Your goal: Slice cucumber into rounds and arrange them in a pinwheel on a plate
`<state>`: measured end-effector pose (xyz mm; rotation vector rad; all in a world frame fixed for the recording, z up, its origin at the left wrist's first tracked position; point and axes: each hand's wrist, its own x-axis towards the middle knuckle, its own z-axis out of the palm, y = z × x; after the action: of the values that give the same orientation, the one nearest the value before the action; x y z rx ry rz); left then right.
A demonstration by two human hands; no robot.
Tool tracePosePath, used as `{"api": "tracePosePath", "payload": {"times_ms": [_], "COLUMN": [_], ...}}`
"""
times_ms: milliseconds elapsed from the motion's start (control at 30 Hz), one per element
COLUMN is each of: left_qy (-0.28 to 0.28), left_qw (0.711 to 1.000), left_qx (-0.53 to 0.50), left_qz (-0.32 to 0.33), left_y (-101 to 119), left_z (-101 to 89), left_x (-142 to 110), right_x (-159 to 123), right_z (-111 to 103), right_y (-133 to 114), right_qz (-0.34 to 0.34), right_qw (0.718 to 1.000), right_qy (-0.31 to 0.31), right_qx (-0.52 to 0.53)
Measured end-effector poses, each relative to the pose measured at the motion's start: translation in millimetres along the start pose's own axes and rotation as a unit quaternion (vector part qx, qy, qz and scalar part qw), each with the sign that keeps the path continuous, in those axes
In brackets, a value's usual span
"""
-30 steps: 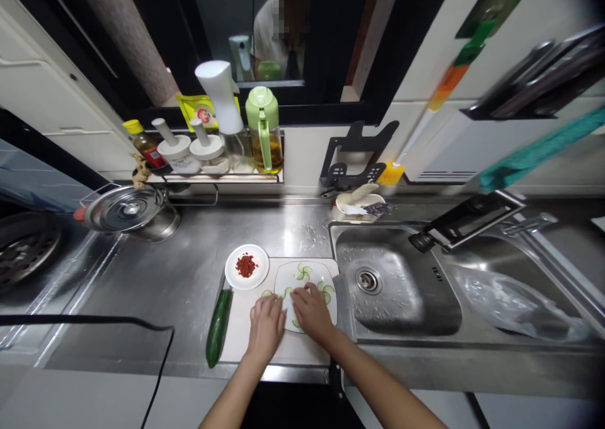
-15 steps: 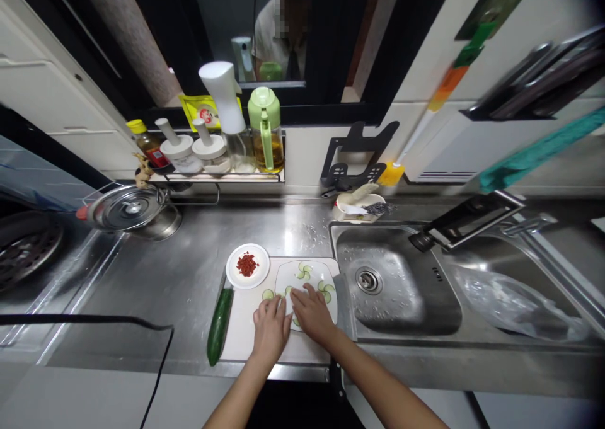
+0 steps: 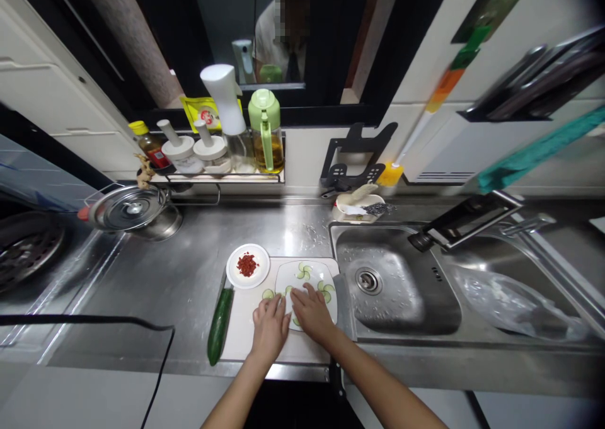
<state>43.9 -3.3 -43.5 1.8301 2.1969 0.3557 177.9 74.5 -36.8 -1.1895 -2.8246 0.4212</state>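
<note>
My left hand (image 3: pixel 269 325) and my right hand (image 3: pixel 311 312) meet over the near-left part of a square white plate (image 3: pixel 308 279) that holds cucumber slices (image 3: pixel 326 289). Both hands have their fingers curled, with the fingertips pressed together on the plate; what they pinch is too small to name. The plate sits on a white cutting board (image 3: pixel 241 328). A whole cucumber (image 3: pixel 218 326) lies along the board's left edge. A small round plate of chopped red chilli (image 3: pixel 247 265) stands just beyond it.
A steel sink (image 3: pixel 392 284) lies right of the board, with a tap (image 3: pixel 466 221) and a plastic bag (image 3: pixel 510 303) further right. A rack of oil and seasoning bottles (image 3: pixel 222 139) stands at the back wall. A lidded pot (image 3: pixel 130 210) sits at left. A black cable (image 3: pixel 94 320) crosses the counter's front left.
Both hands have stayed at the plate's near-left edge with only slight finger shifts. The view has drifted a little.
</note>
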Motion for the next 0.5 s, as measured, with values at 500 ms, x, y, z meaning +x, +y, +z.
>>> {"api": "tracePosePath", "payload": {"times_ms": [500], "left_qy": [0.091], "left_qw": [0.97], "left_qx": [-0.126], "left_qz": [-0.186], "left_y": [-40], "left_z": [-2.8], "left_x": [16], "right_x": [-13], "right_z": [4], "right_y": [5], "right_qz": [0.046], "right_qw": [0.996], "right_qy": [0.066], "right_qx": [0.046]}}
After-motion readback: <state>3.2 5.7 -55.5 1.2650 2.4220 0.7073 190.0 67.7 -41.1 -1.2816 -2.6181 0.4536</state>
